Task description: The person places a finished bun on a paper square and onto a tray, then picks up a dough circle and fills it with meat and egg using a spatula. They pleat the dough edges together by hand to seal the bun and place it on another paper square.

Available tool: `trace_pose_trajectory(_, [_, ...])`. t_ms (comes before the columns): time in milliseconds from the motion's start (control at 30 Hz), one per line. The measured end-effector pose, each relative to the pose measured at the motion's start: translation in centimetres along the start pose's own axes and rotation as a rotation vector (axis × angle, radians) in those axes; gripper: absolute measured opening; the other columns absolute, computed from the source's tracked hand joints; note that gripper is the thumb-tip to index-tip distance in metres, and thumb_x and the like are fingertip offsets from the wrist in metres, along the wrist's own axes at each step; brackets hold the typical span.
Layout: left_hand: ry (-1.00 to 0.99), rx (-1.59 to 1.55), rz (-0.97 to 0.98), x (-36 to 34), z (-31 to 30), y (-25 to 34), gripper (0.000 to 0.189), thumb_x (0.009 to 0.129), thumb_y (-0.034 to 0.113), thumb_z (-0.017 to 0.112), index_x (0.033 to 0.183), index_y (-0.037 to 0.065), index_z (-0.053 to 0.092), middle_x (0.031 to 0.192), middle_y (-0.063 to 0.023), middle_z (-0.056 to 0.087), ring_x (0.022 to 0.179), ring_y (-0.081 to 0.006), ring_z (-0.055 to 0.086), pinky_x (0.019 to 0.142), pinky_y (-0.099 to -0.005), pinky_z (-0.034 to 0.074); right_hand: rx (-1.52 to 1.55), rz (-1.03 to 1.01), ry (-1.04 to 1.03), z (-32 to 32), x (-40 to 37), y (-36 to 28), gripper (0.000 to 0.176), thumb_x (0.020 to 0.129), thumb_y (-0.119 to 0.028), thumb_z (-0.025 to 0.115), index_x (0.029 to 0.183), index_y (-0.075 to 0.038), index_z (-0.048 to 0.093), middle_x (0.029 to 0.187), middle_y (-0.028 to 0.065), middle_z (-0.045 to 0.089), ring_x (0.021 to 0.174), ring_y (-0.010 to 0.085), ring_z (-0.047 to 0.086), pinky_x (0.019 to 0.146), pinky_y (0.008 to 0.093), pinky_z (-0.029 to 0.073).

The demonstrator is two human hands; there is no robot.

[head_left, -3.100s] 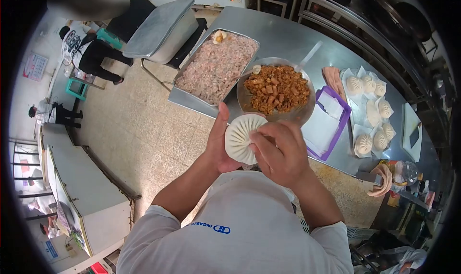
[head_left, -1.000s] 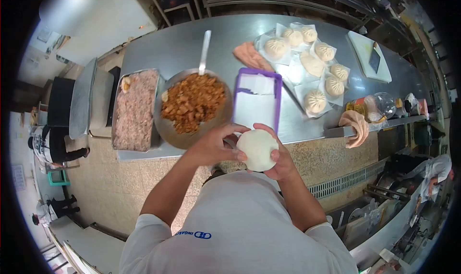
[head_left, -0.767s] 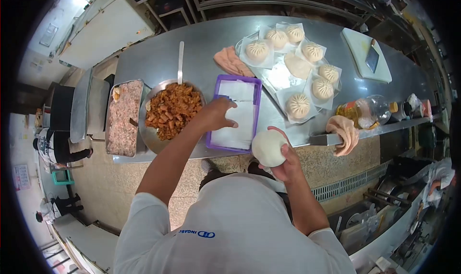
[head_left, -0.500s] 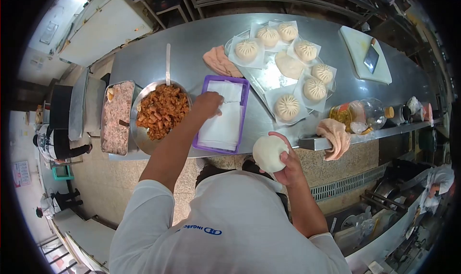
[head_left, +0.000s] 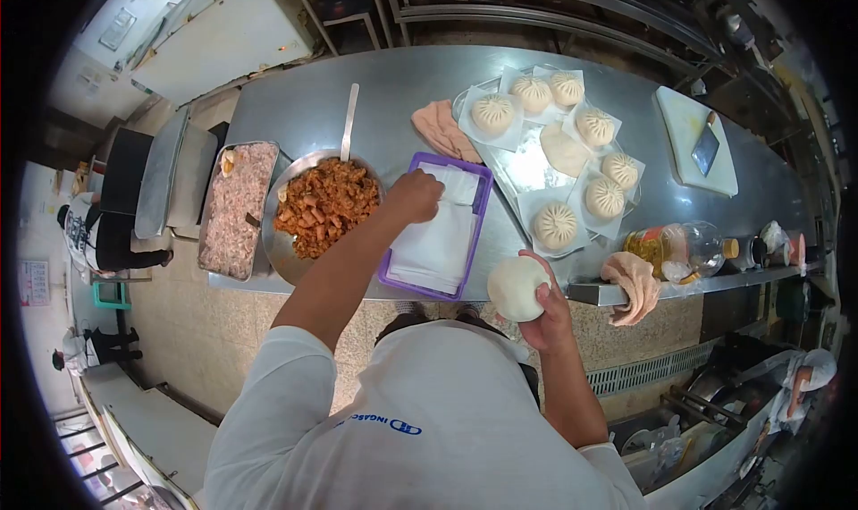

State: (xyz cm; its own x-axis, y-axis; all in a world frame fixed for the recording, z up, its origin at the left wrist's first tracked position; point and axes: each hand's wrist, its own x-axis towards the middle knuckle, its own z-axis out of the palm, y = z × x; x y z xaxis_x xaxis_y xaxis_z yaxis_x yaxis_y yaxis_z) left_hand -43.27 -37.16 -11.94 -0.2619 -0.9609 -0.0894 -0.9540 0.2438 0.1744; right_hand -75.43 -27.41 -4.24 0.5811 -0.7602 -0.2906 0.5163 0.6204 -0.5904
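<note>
At the far end of a purple tray [head_left: 386, 271], my left hand [head_left: 418, 195] has its fingers pinched together on a white paper square [head_left: 459, 186]; its fingertips are partly hidden. More stacked paper sheets [head_left: 433, 251] lie in the tray. My right hand [head_left: 547, 324] cups a filled bun [head_left: 517, 288], smooth white side up, over the table's front edge. Several pleated buns [head_left: 556, 225] sit on paper squares on a metal tray [head_left: 520, 160], around a flat dough round [head_left: 564, 151].
A bowl of reddish-brown filling [head_left: 326, 208] with a long handle and a pan of pale minced meat [head_left: 237, 215] stand at left. Cloths [head_left: 444, 131], an oil bottle [head_left: 686, 249] and a cutting board [head_left: 688, 134] with a cleaver [head_left: 705, 150] are about. Other people are in the background.
The camera view has shifted, so the table sits further right and lower. My left hand stays at the papers, and my right hand still holds the bun.
</note>
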Motion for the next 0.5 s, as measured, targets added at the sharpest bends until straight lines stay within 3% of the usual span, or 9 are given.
trace_pose_trajectory(67, [-0.063,-0.133,-0.031,-1.3,-3.2,1.4,0.013,0.081,0.008,0.062,0.091,0.003,0.070,0.098,-0.0171,0.071,0.089,-0.0359,0.068,0.081,-0.0462,0.054,-0.002,-0.006,0.018,0.6,0.2,0.6,0.090,0.079,-0.042,0.083,0.149,-0.011,0.035,0.131,0.0155,0.053,0.112,0.0335,0.062,0.074,0.0487,0.063])
trace_pose_trajectory(200, [-0.050,-0.282,0.001,-3.9,-4.6,1.3,0.016,0.081,0.010,0.063,0.094,0.001,0.067,0.098,-0.0193,0.070,0.089,-0.0381,0.067,0.081,-0.0482,0.053,-0.087,-0.036,0.060,2.4,1.0,2.2,0.090,0.079,-0.045,0.082,0.148,-0.012,0.035,0.130,0.0127,0.052,0.111,0.0329,0.060,0.071,0.0494,0.060])
trace_pose_trajectory(300, [0.019,-0.372,0.029,-4.9,-5.6,0.8,0.020,0.083,0.011,0.060,0.101,0.002,0.062,0.090,-0.0202,0.068,0.084,-0.0375,0.066,0.079,-0.0442,0.053,-0.158,-0.068,0.093,4.0,2.1,3.2,0.097,0.074,-0.043,0.087,0.150,-0.011,0.034,0.131,0.0118,0.052,0.115,0.0316,0.058,0.076,0.0485,0.060])
trace_pose_trajectory(367, [-0.184,-0.564,-0.141,-5.3,-7.4,0.7,0.028,0.085,0.011,0.059,0.111,0.003,0.061,0.095,-0.0188,0.069,0.083,-0.0322,0.067,0.077,-0.0401,0.053,-0.237,-0.144,0.151,5.1,2.9,4.0,0.103,0.070,-0.040,0.090,0.151,-0.010,0.032,0.132,0.0116,0.051,0.119,0.0302,0.056,0.089,0.0486,0.057])
trace_pose_trajectory(400, [-0.189,-0.569,-0.130,-5.5,-6.1,-0.1,0.028,0.085,0.011,0.059,0.111,0.003,0.061,0.095,-0.0188,0.069,0.083,-0.0322,0.067,0.077,-0.0401,0.053,-0.239,-0.149,0.163,5.6,3.2,4.3,0.103,0.070,-0.040,0.090,0.151,-0.010,0.032,0.132,0.0116,0.051,0.119,0.0302,0.056,0.089,0.0486,0.057])
trace_pose_trajectory(467, [-0.176,-1.424,-0.339,-5.6,-2.4,-2.1,0.029,0.087,0.014,0.059,0.114,0.005,0.062,0.106,-0.0157,0.068,0.087,-0.0259,0.065,0.077,-0.0362,0.053,-0.364,-0.264,0.186,6.4,4.1,4.5,0.100,0.071,-0.032,0.091,0.151,-0.011,0.035,0.134,0.0130,0.053,0.123,0.0279,0.055,0.104,0.0479,0.049])
trace_pose_trajectory(500, [-0.295,-1.729,-0.472,-6.4,-5.2,-1.3,0.026,0.087,0.020,0.062,0.111,0.009,0.063,0.112,-0.0124,0.067,0.097,-0.0252,0.064,0.081,-0.0350,0.053,-0.445,-0.292,0.209,6.8,4.5,4.3,0.100,0.071,-0.031,0.091,0.151,-0.012,0.034,0.135,0.0135,0.052,0.122,0.0289,0.056,0.104,0.0496,0.048])
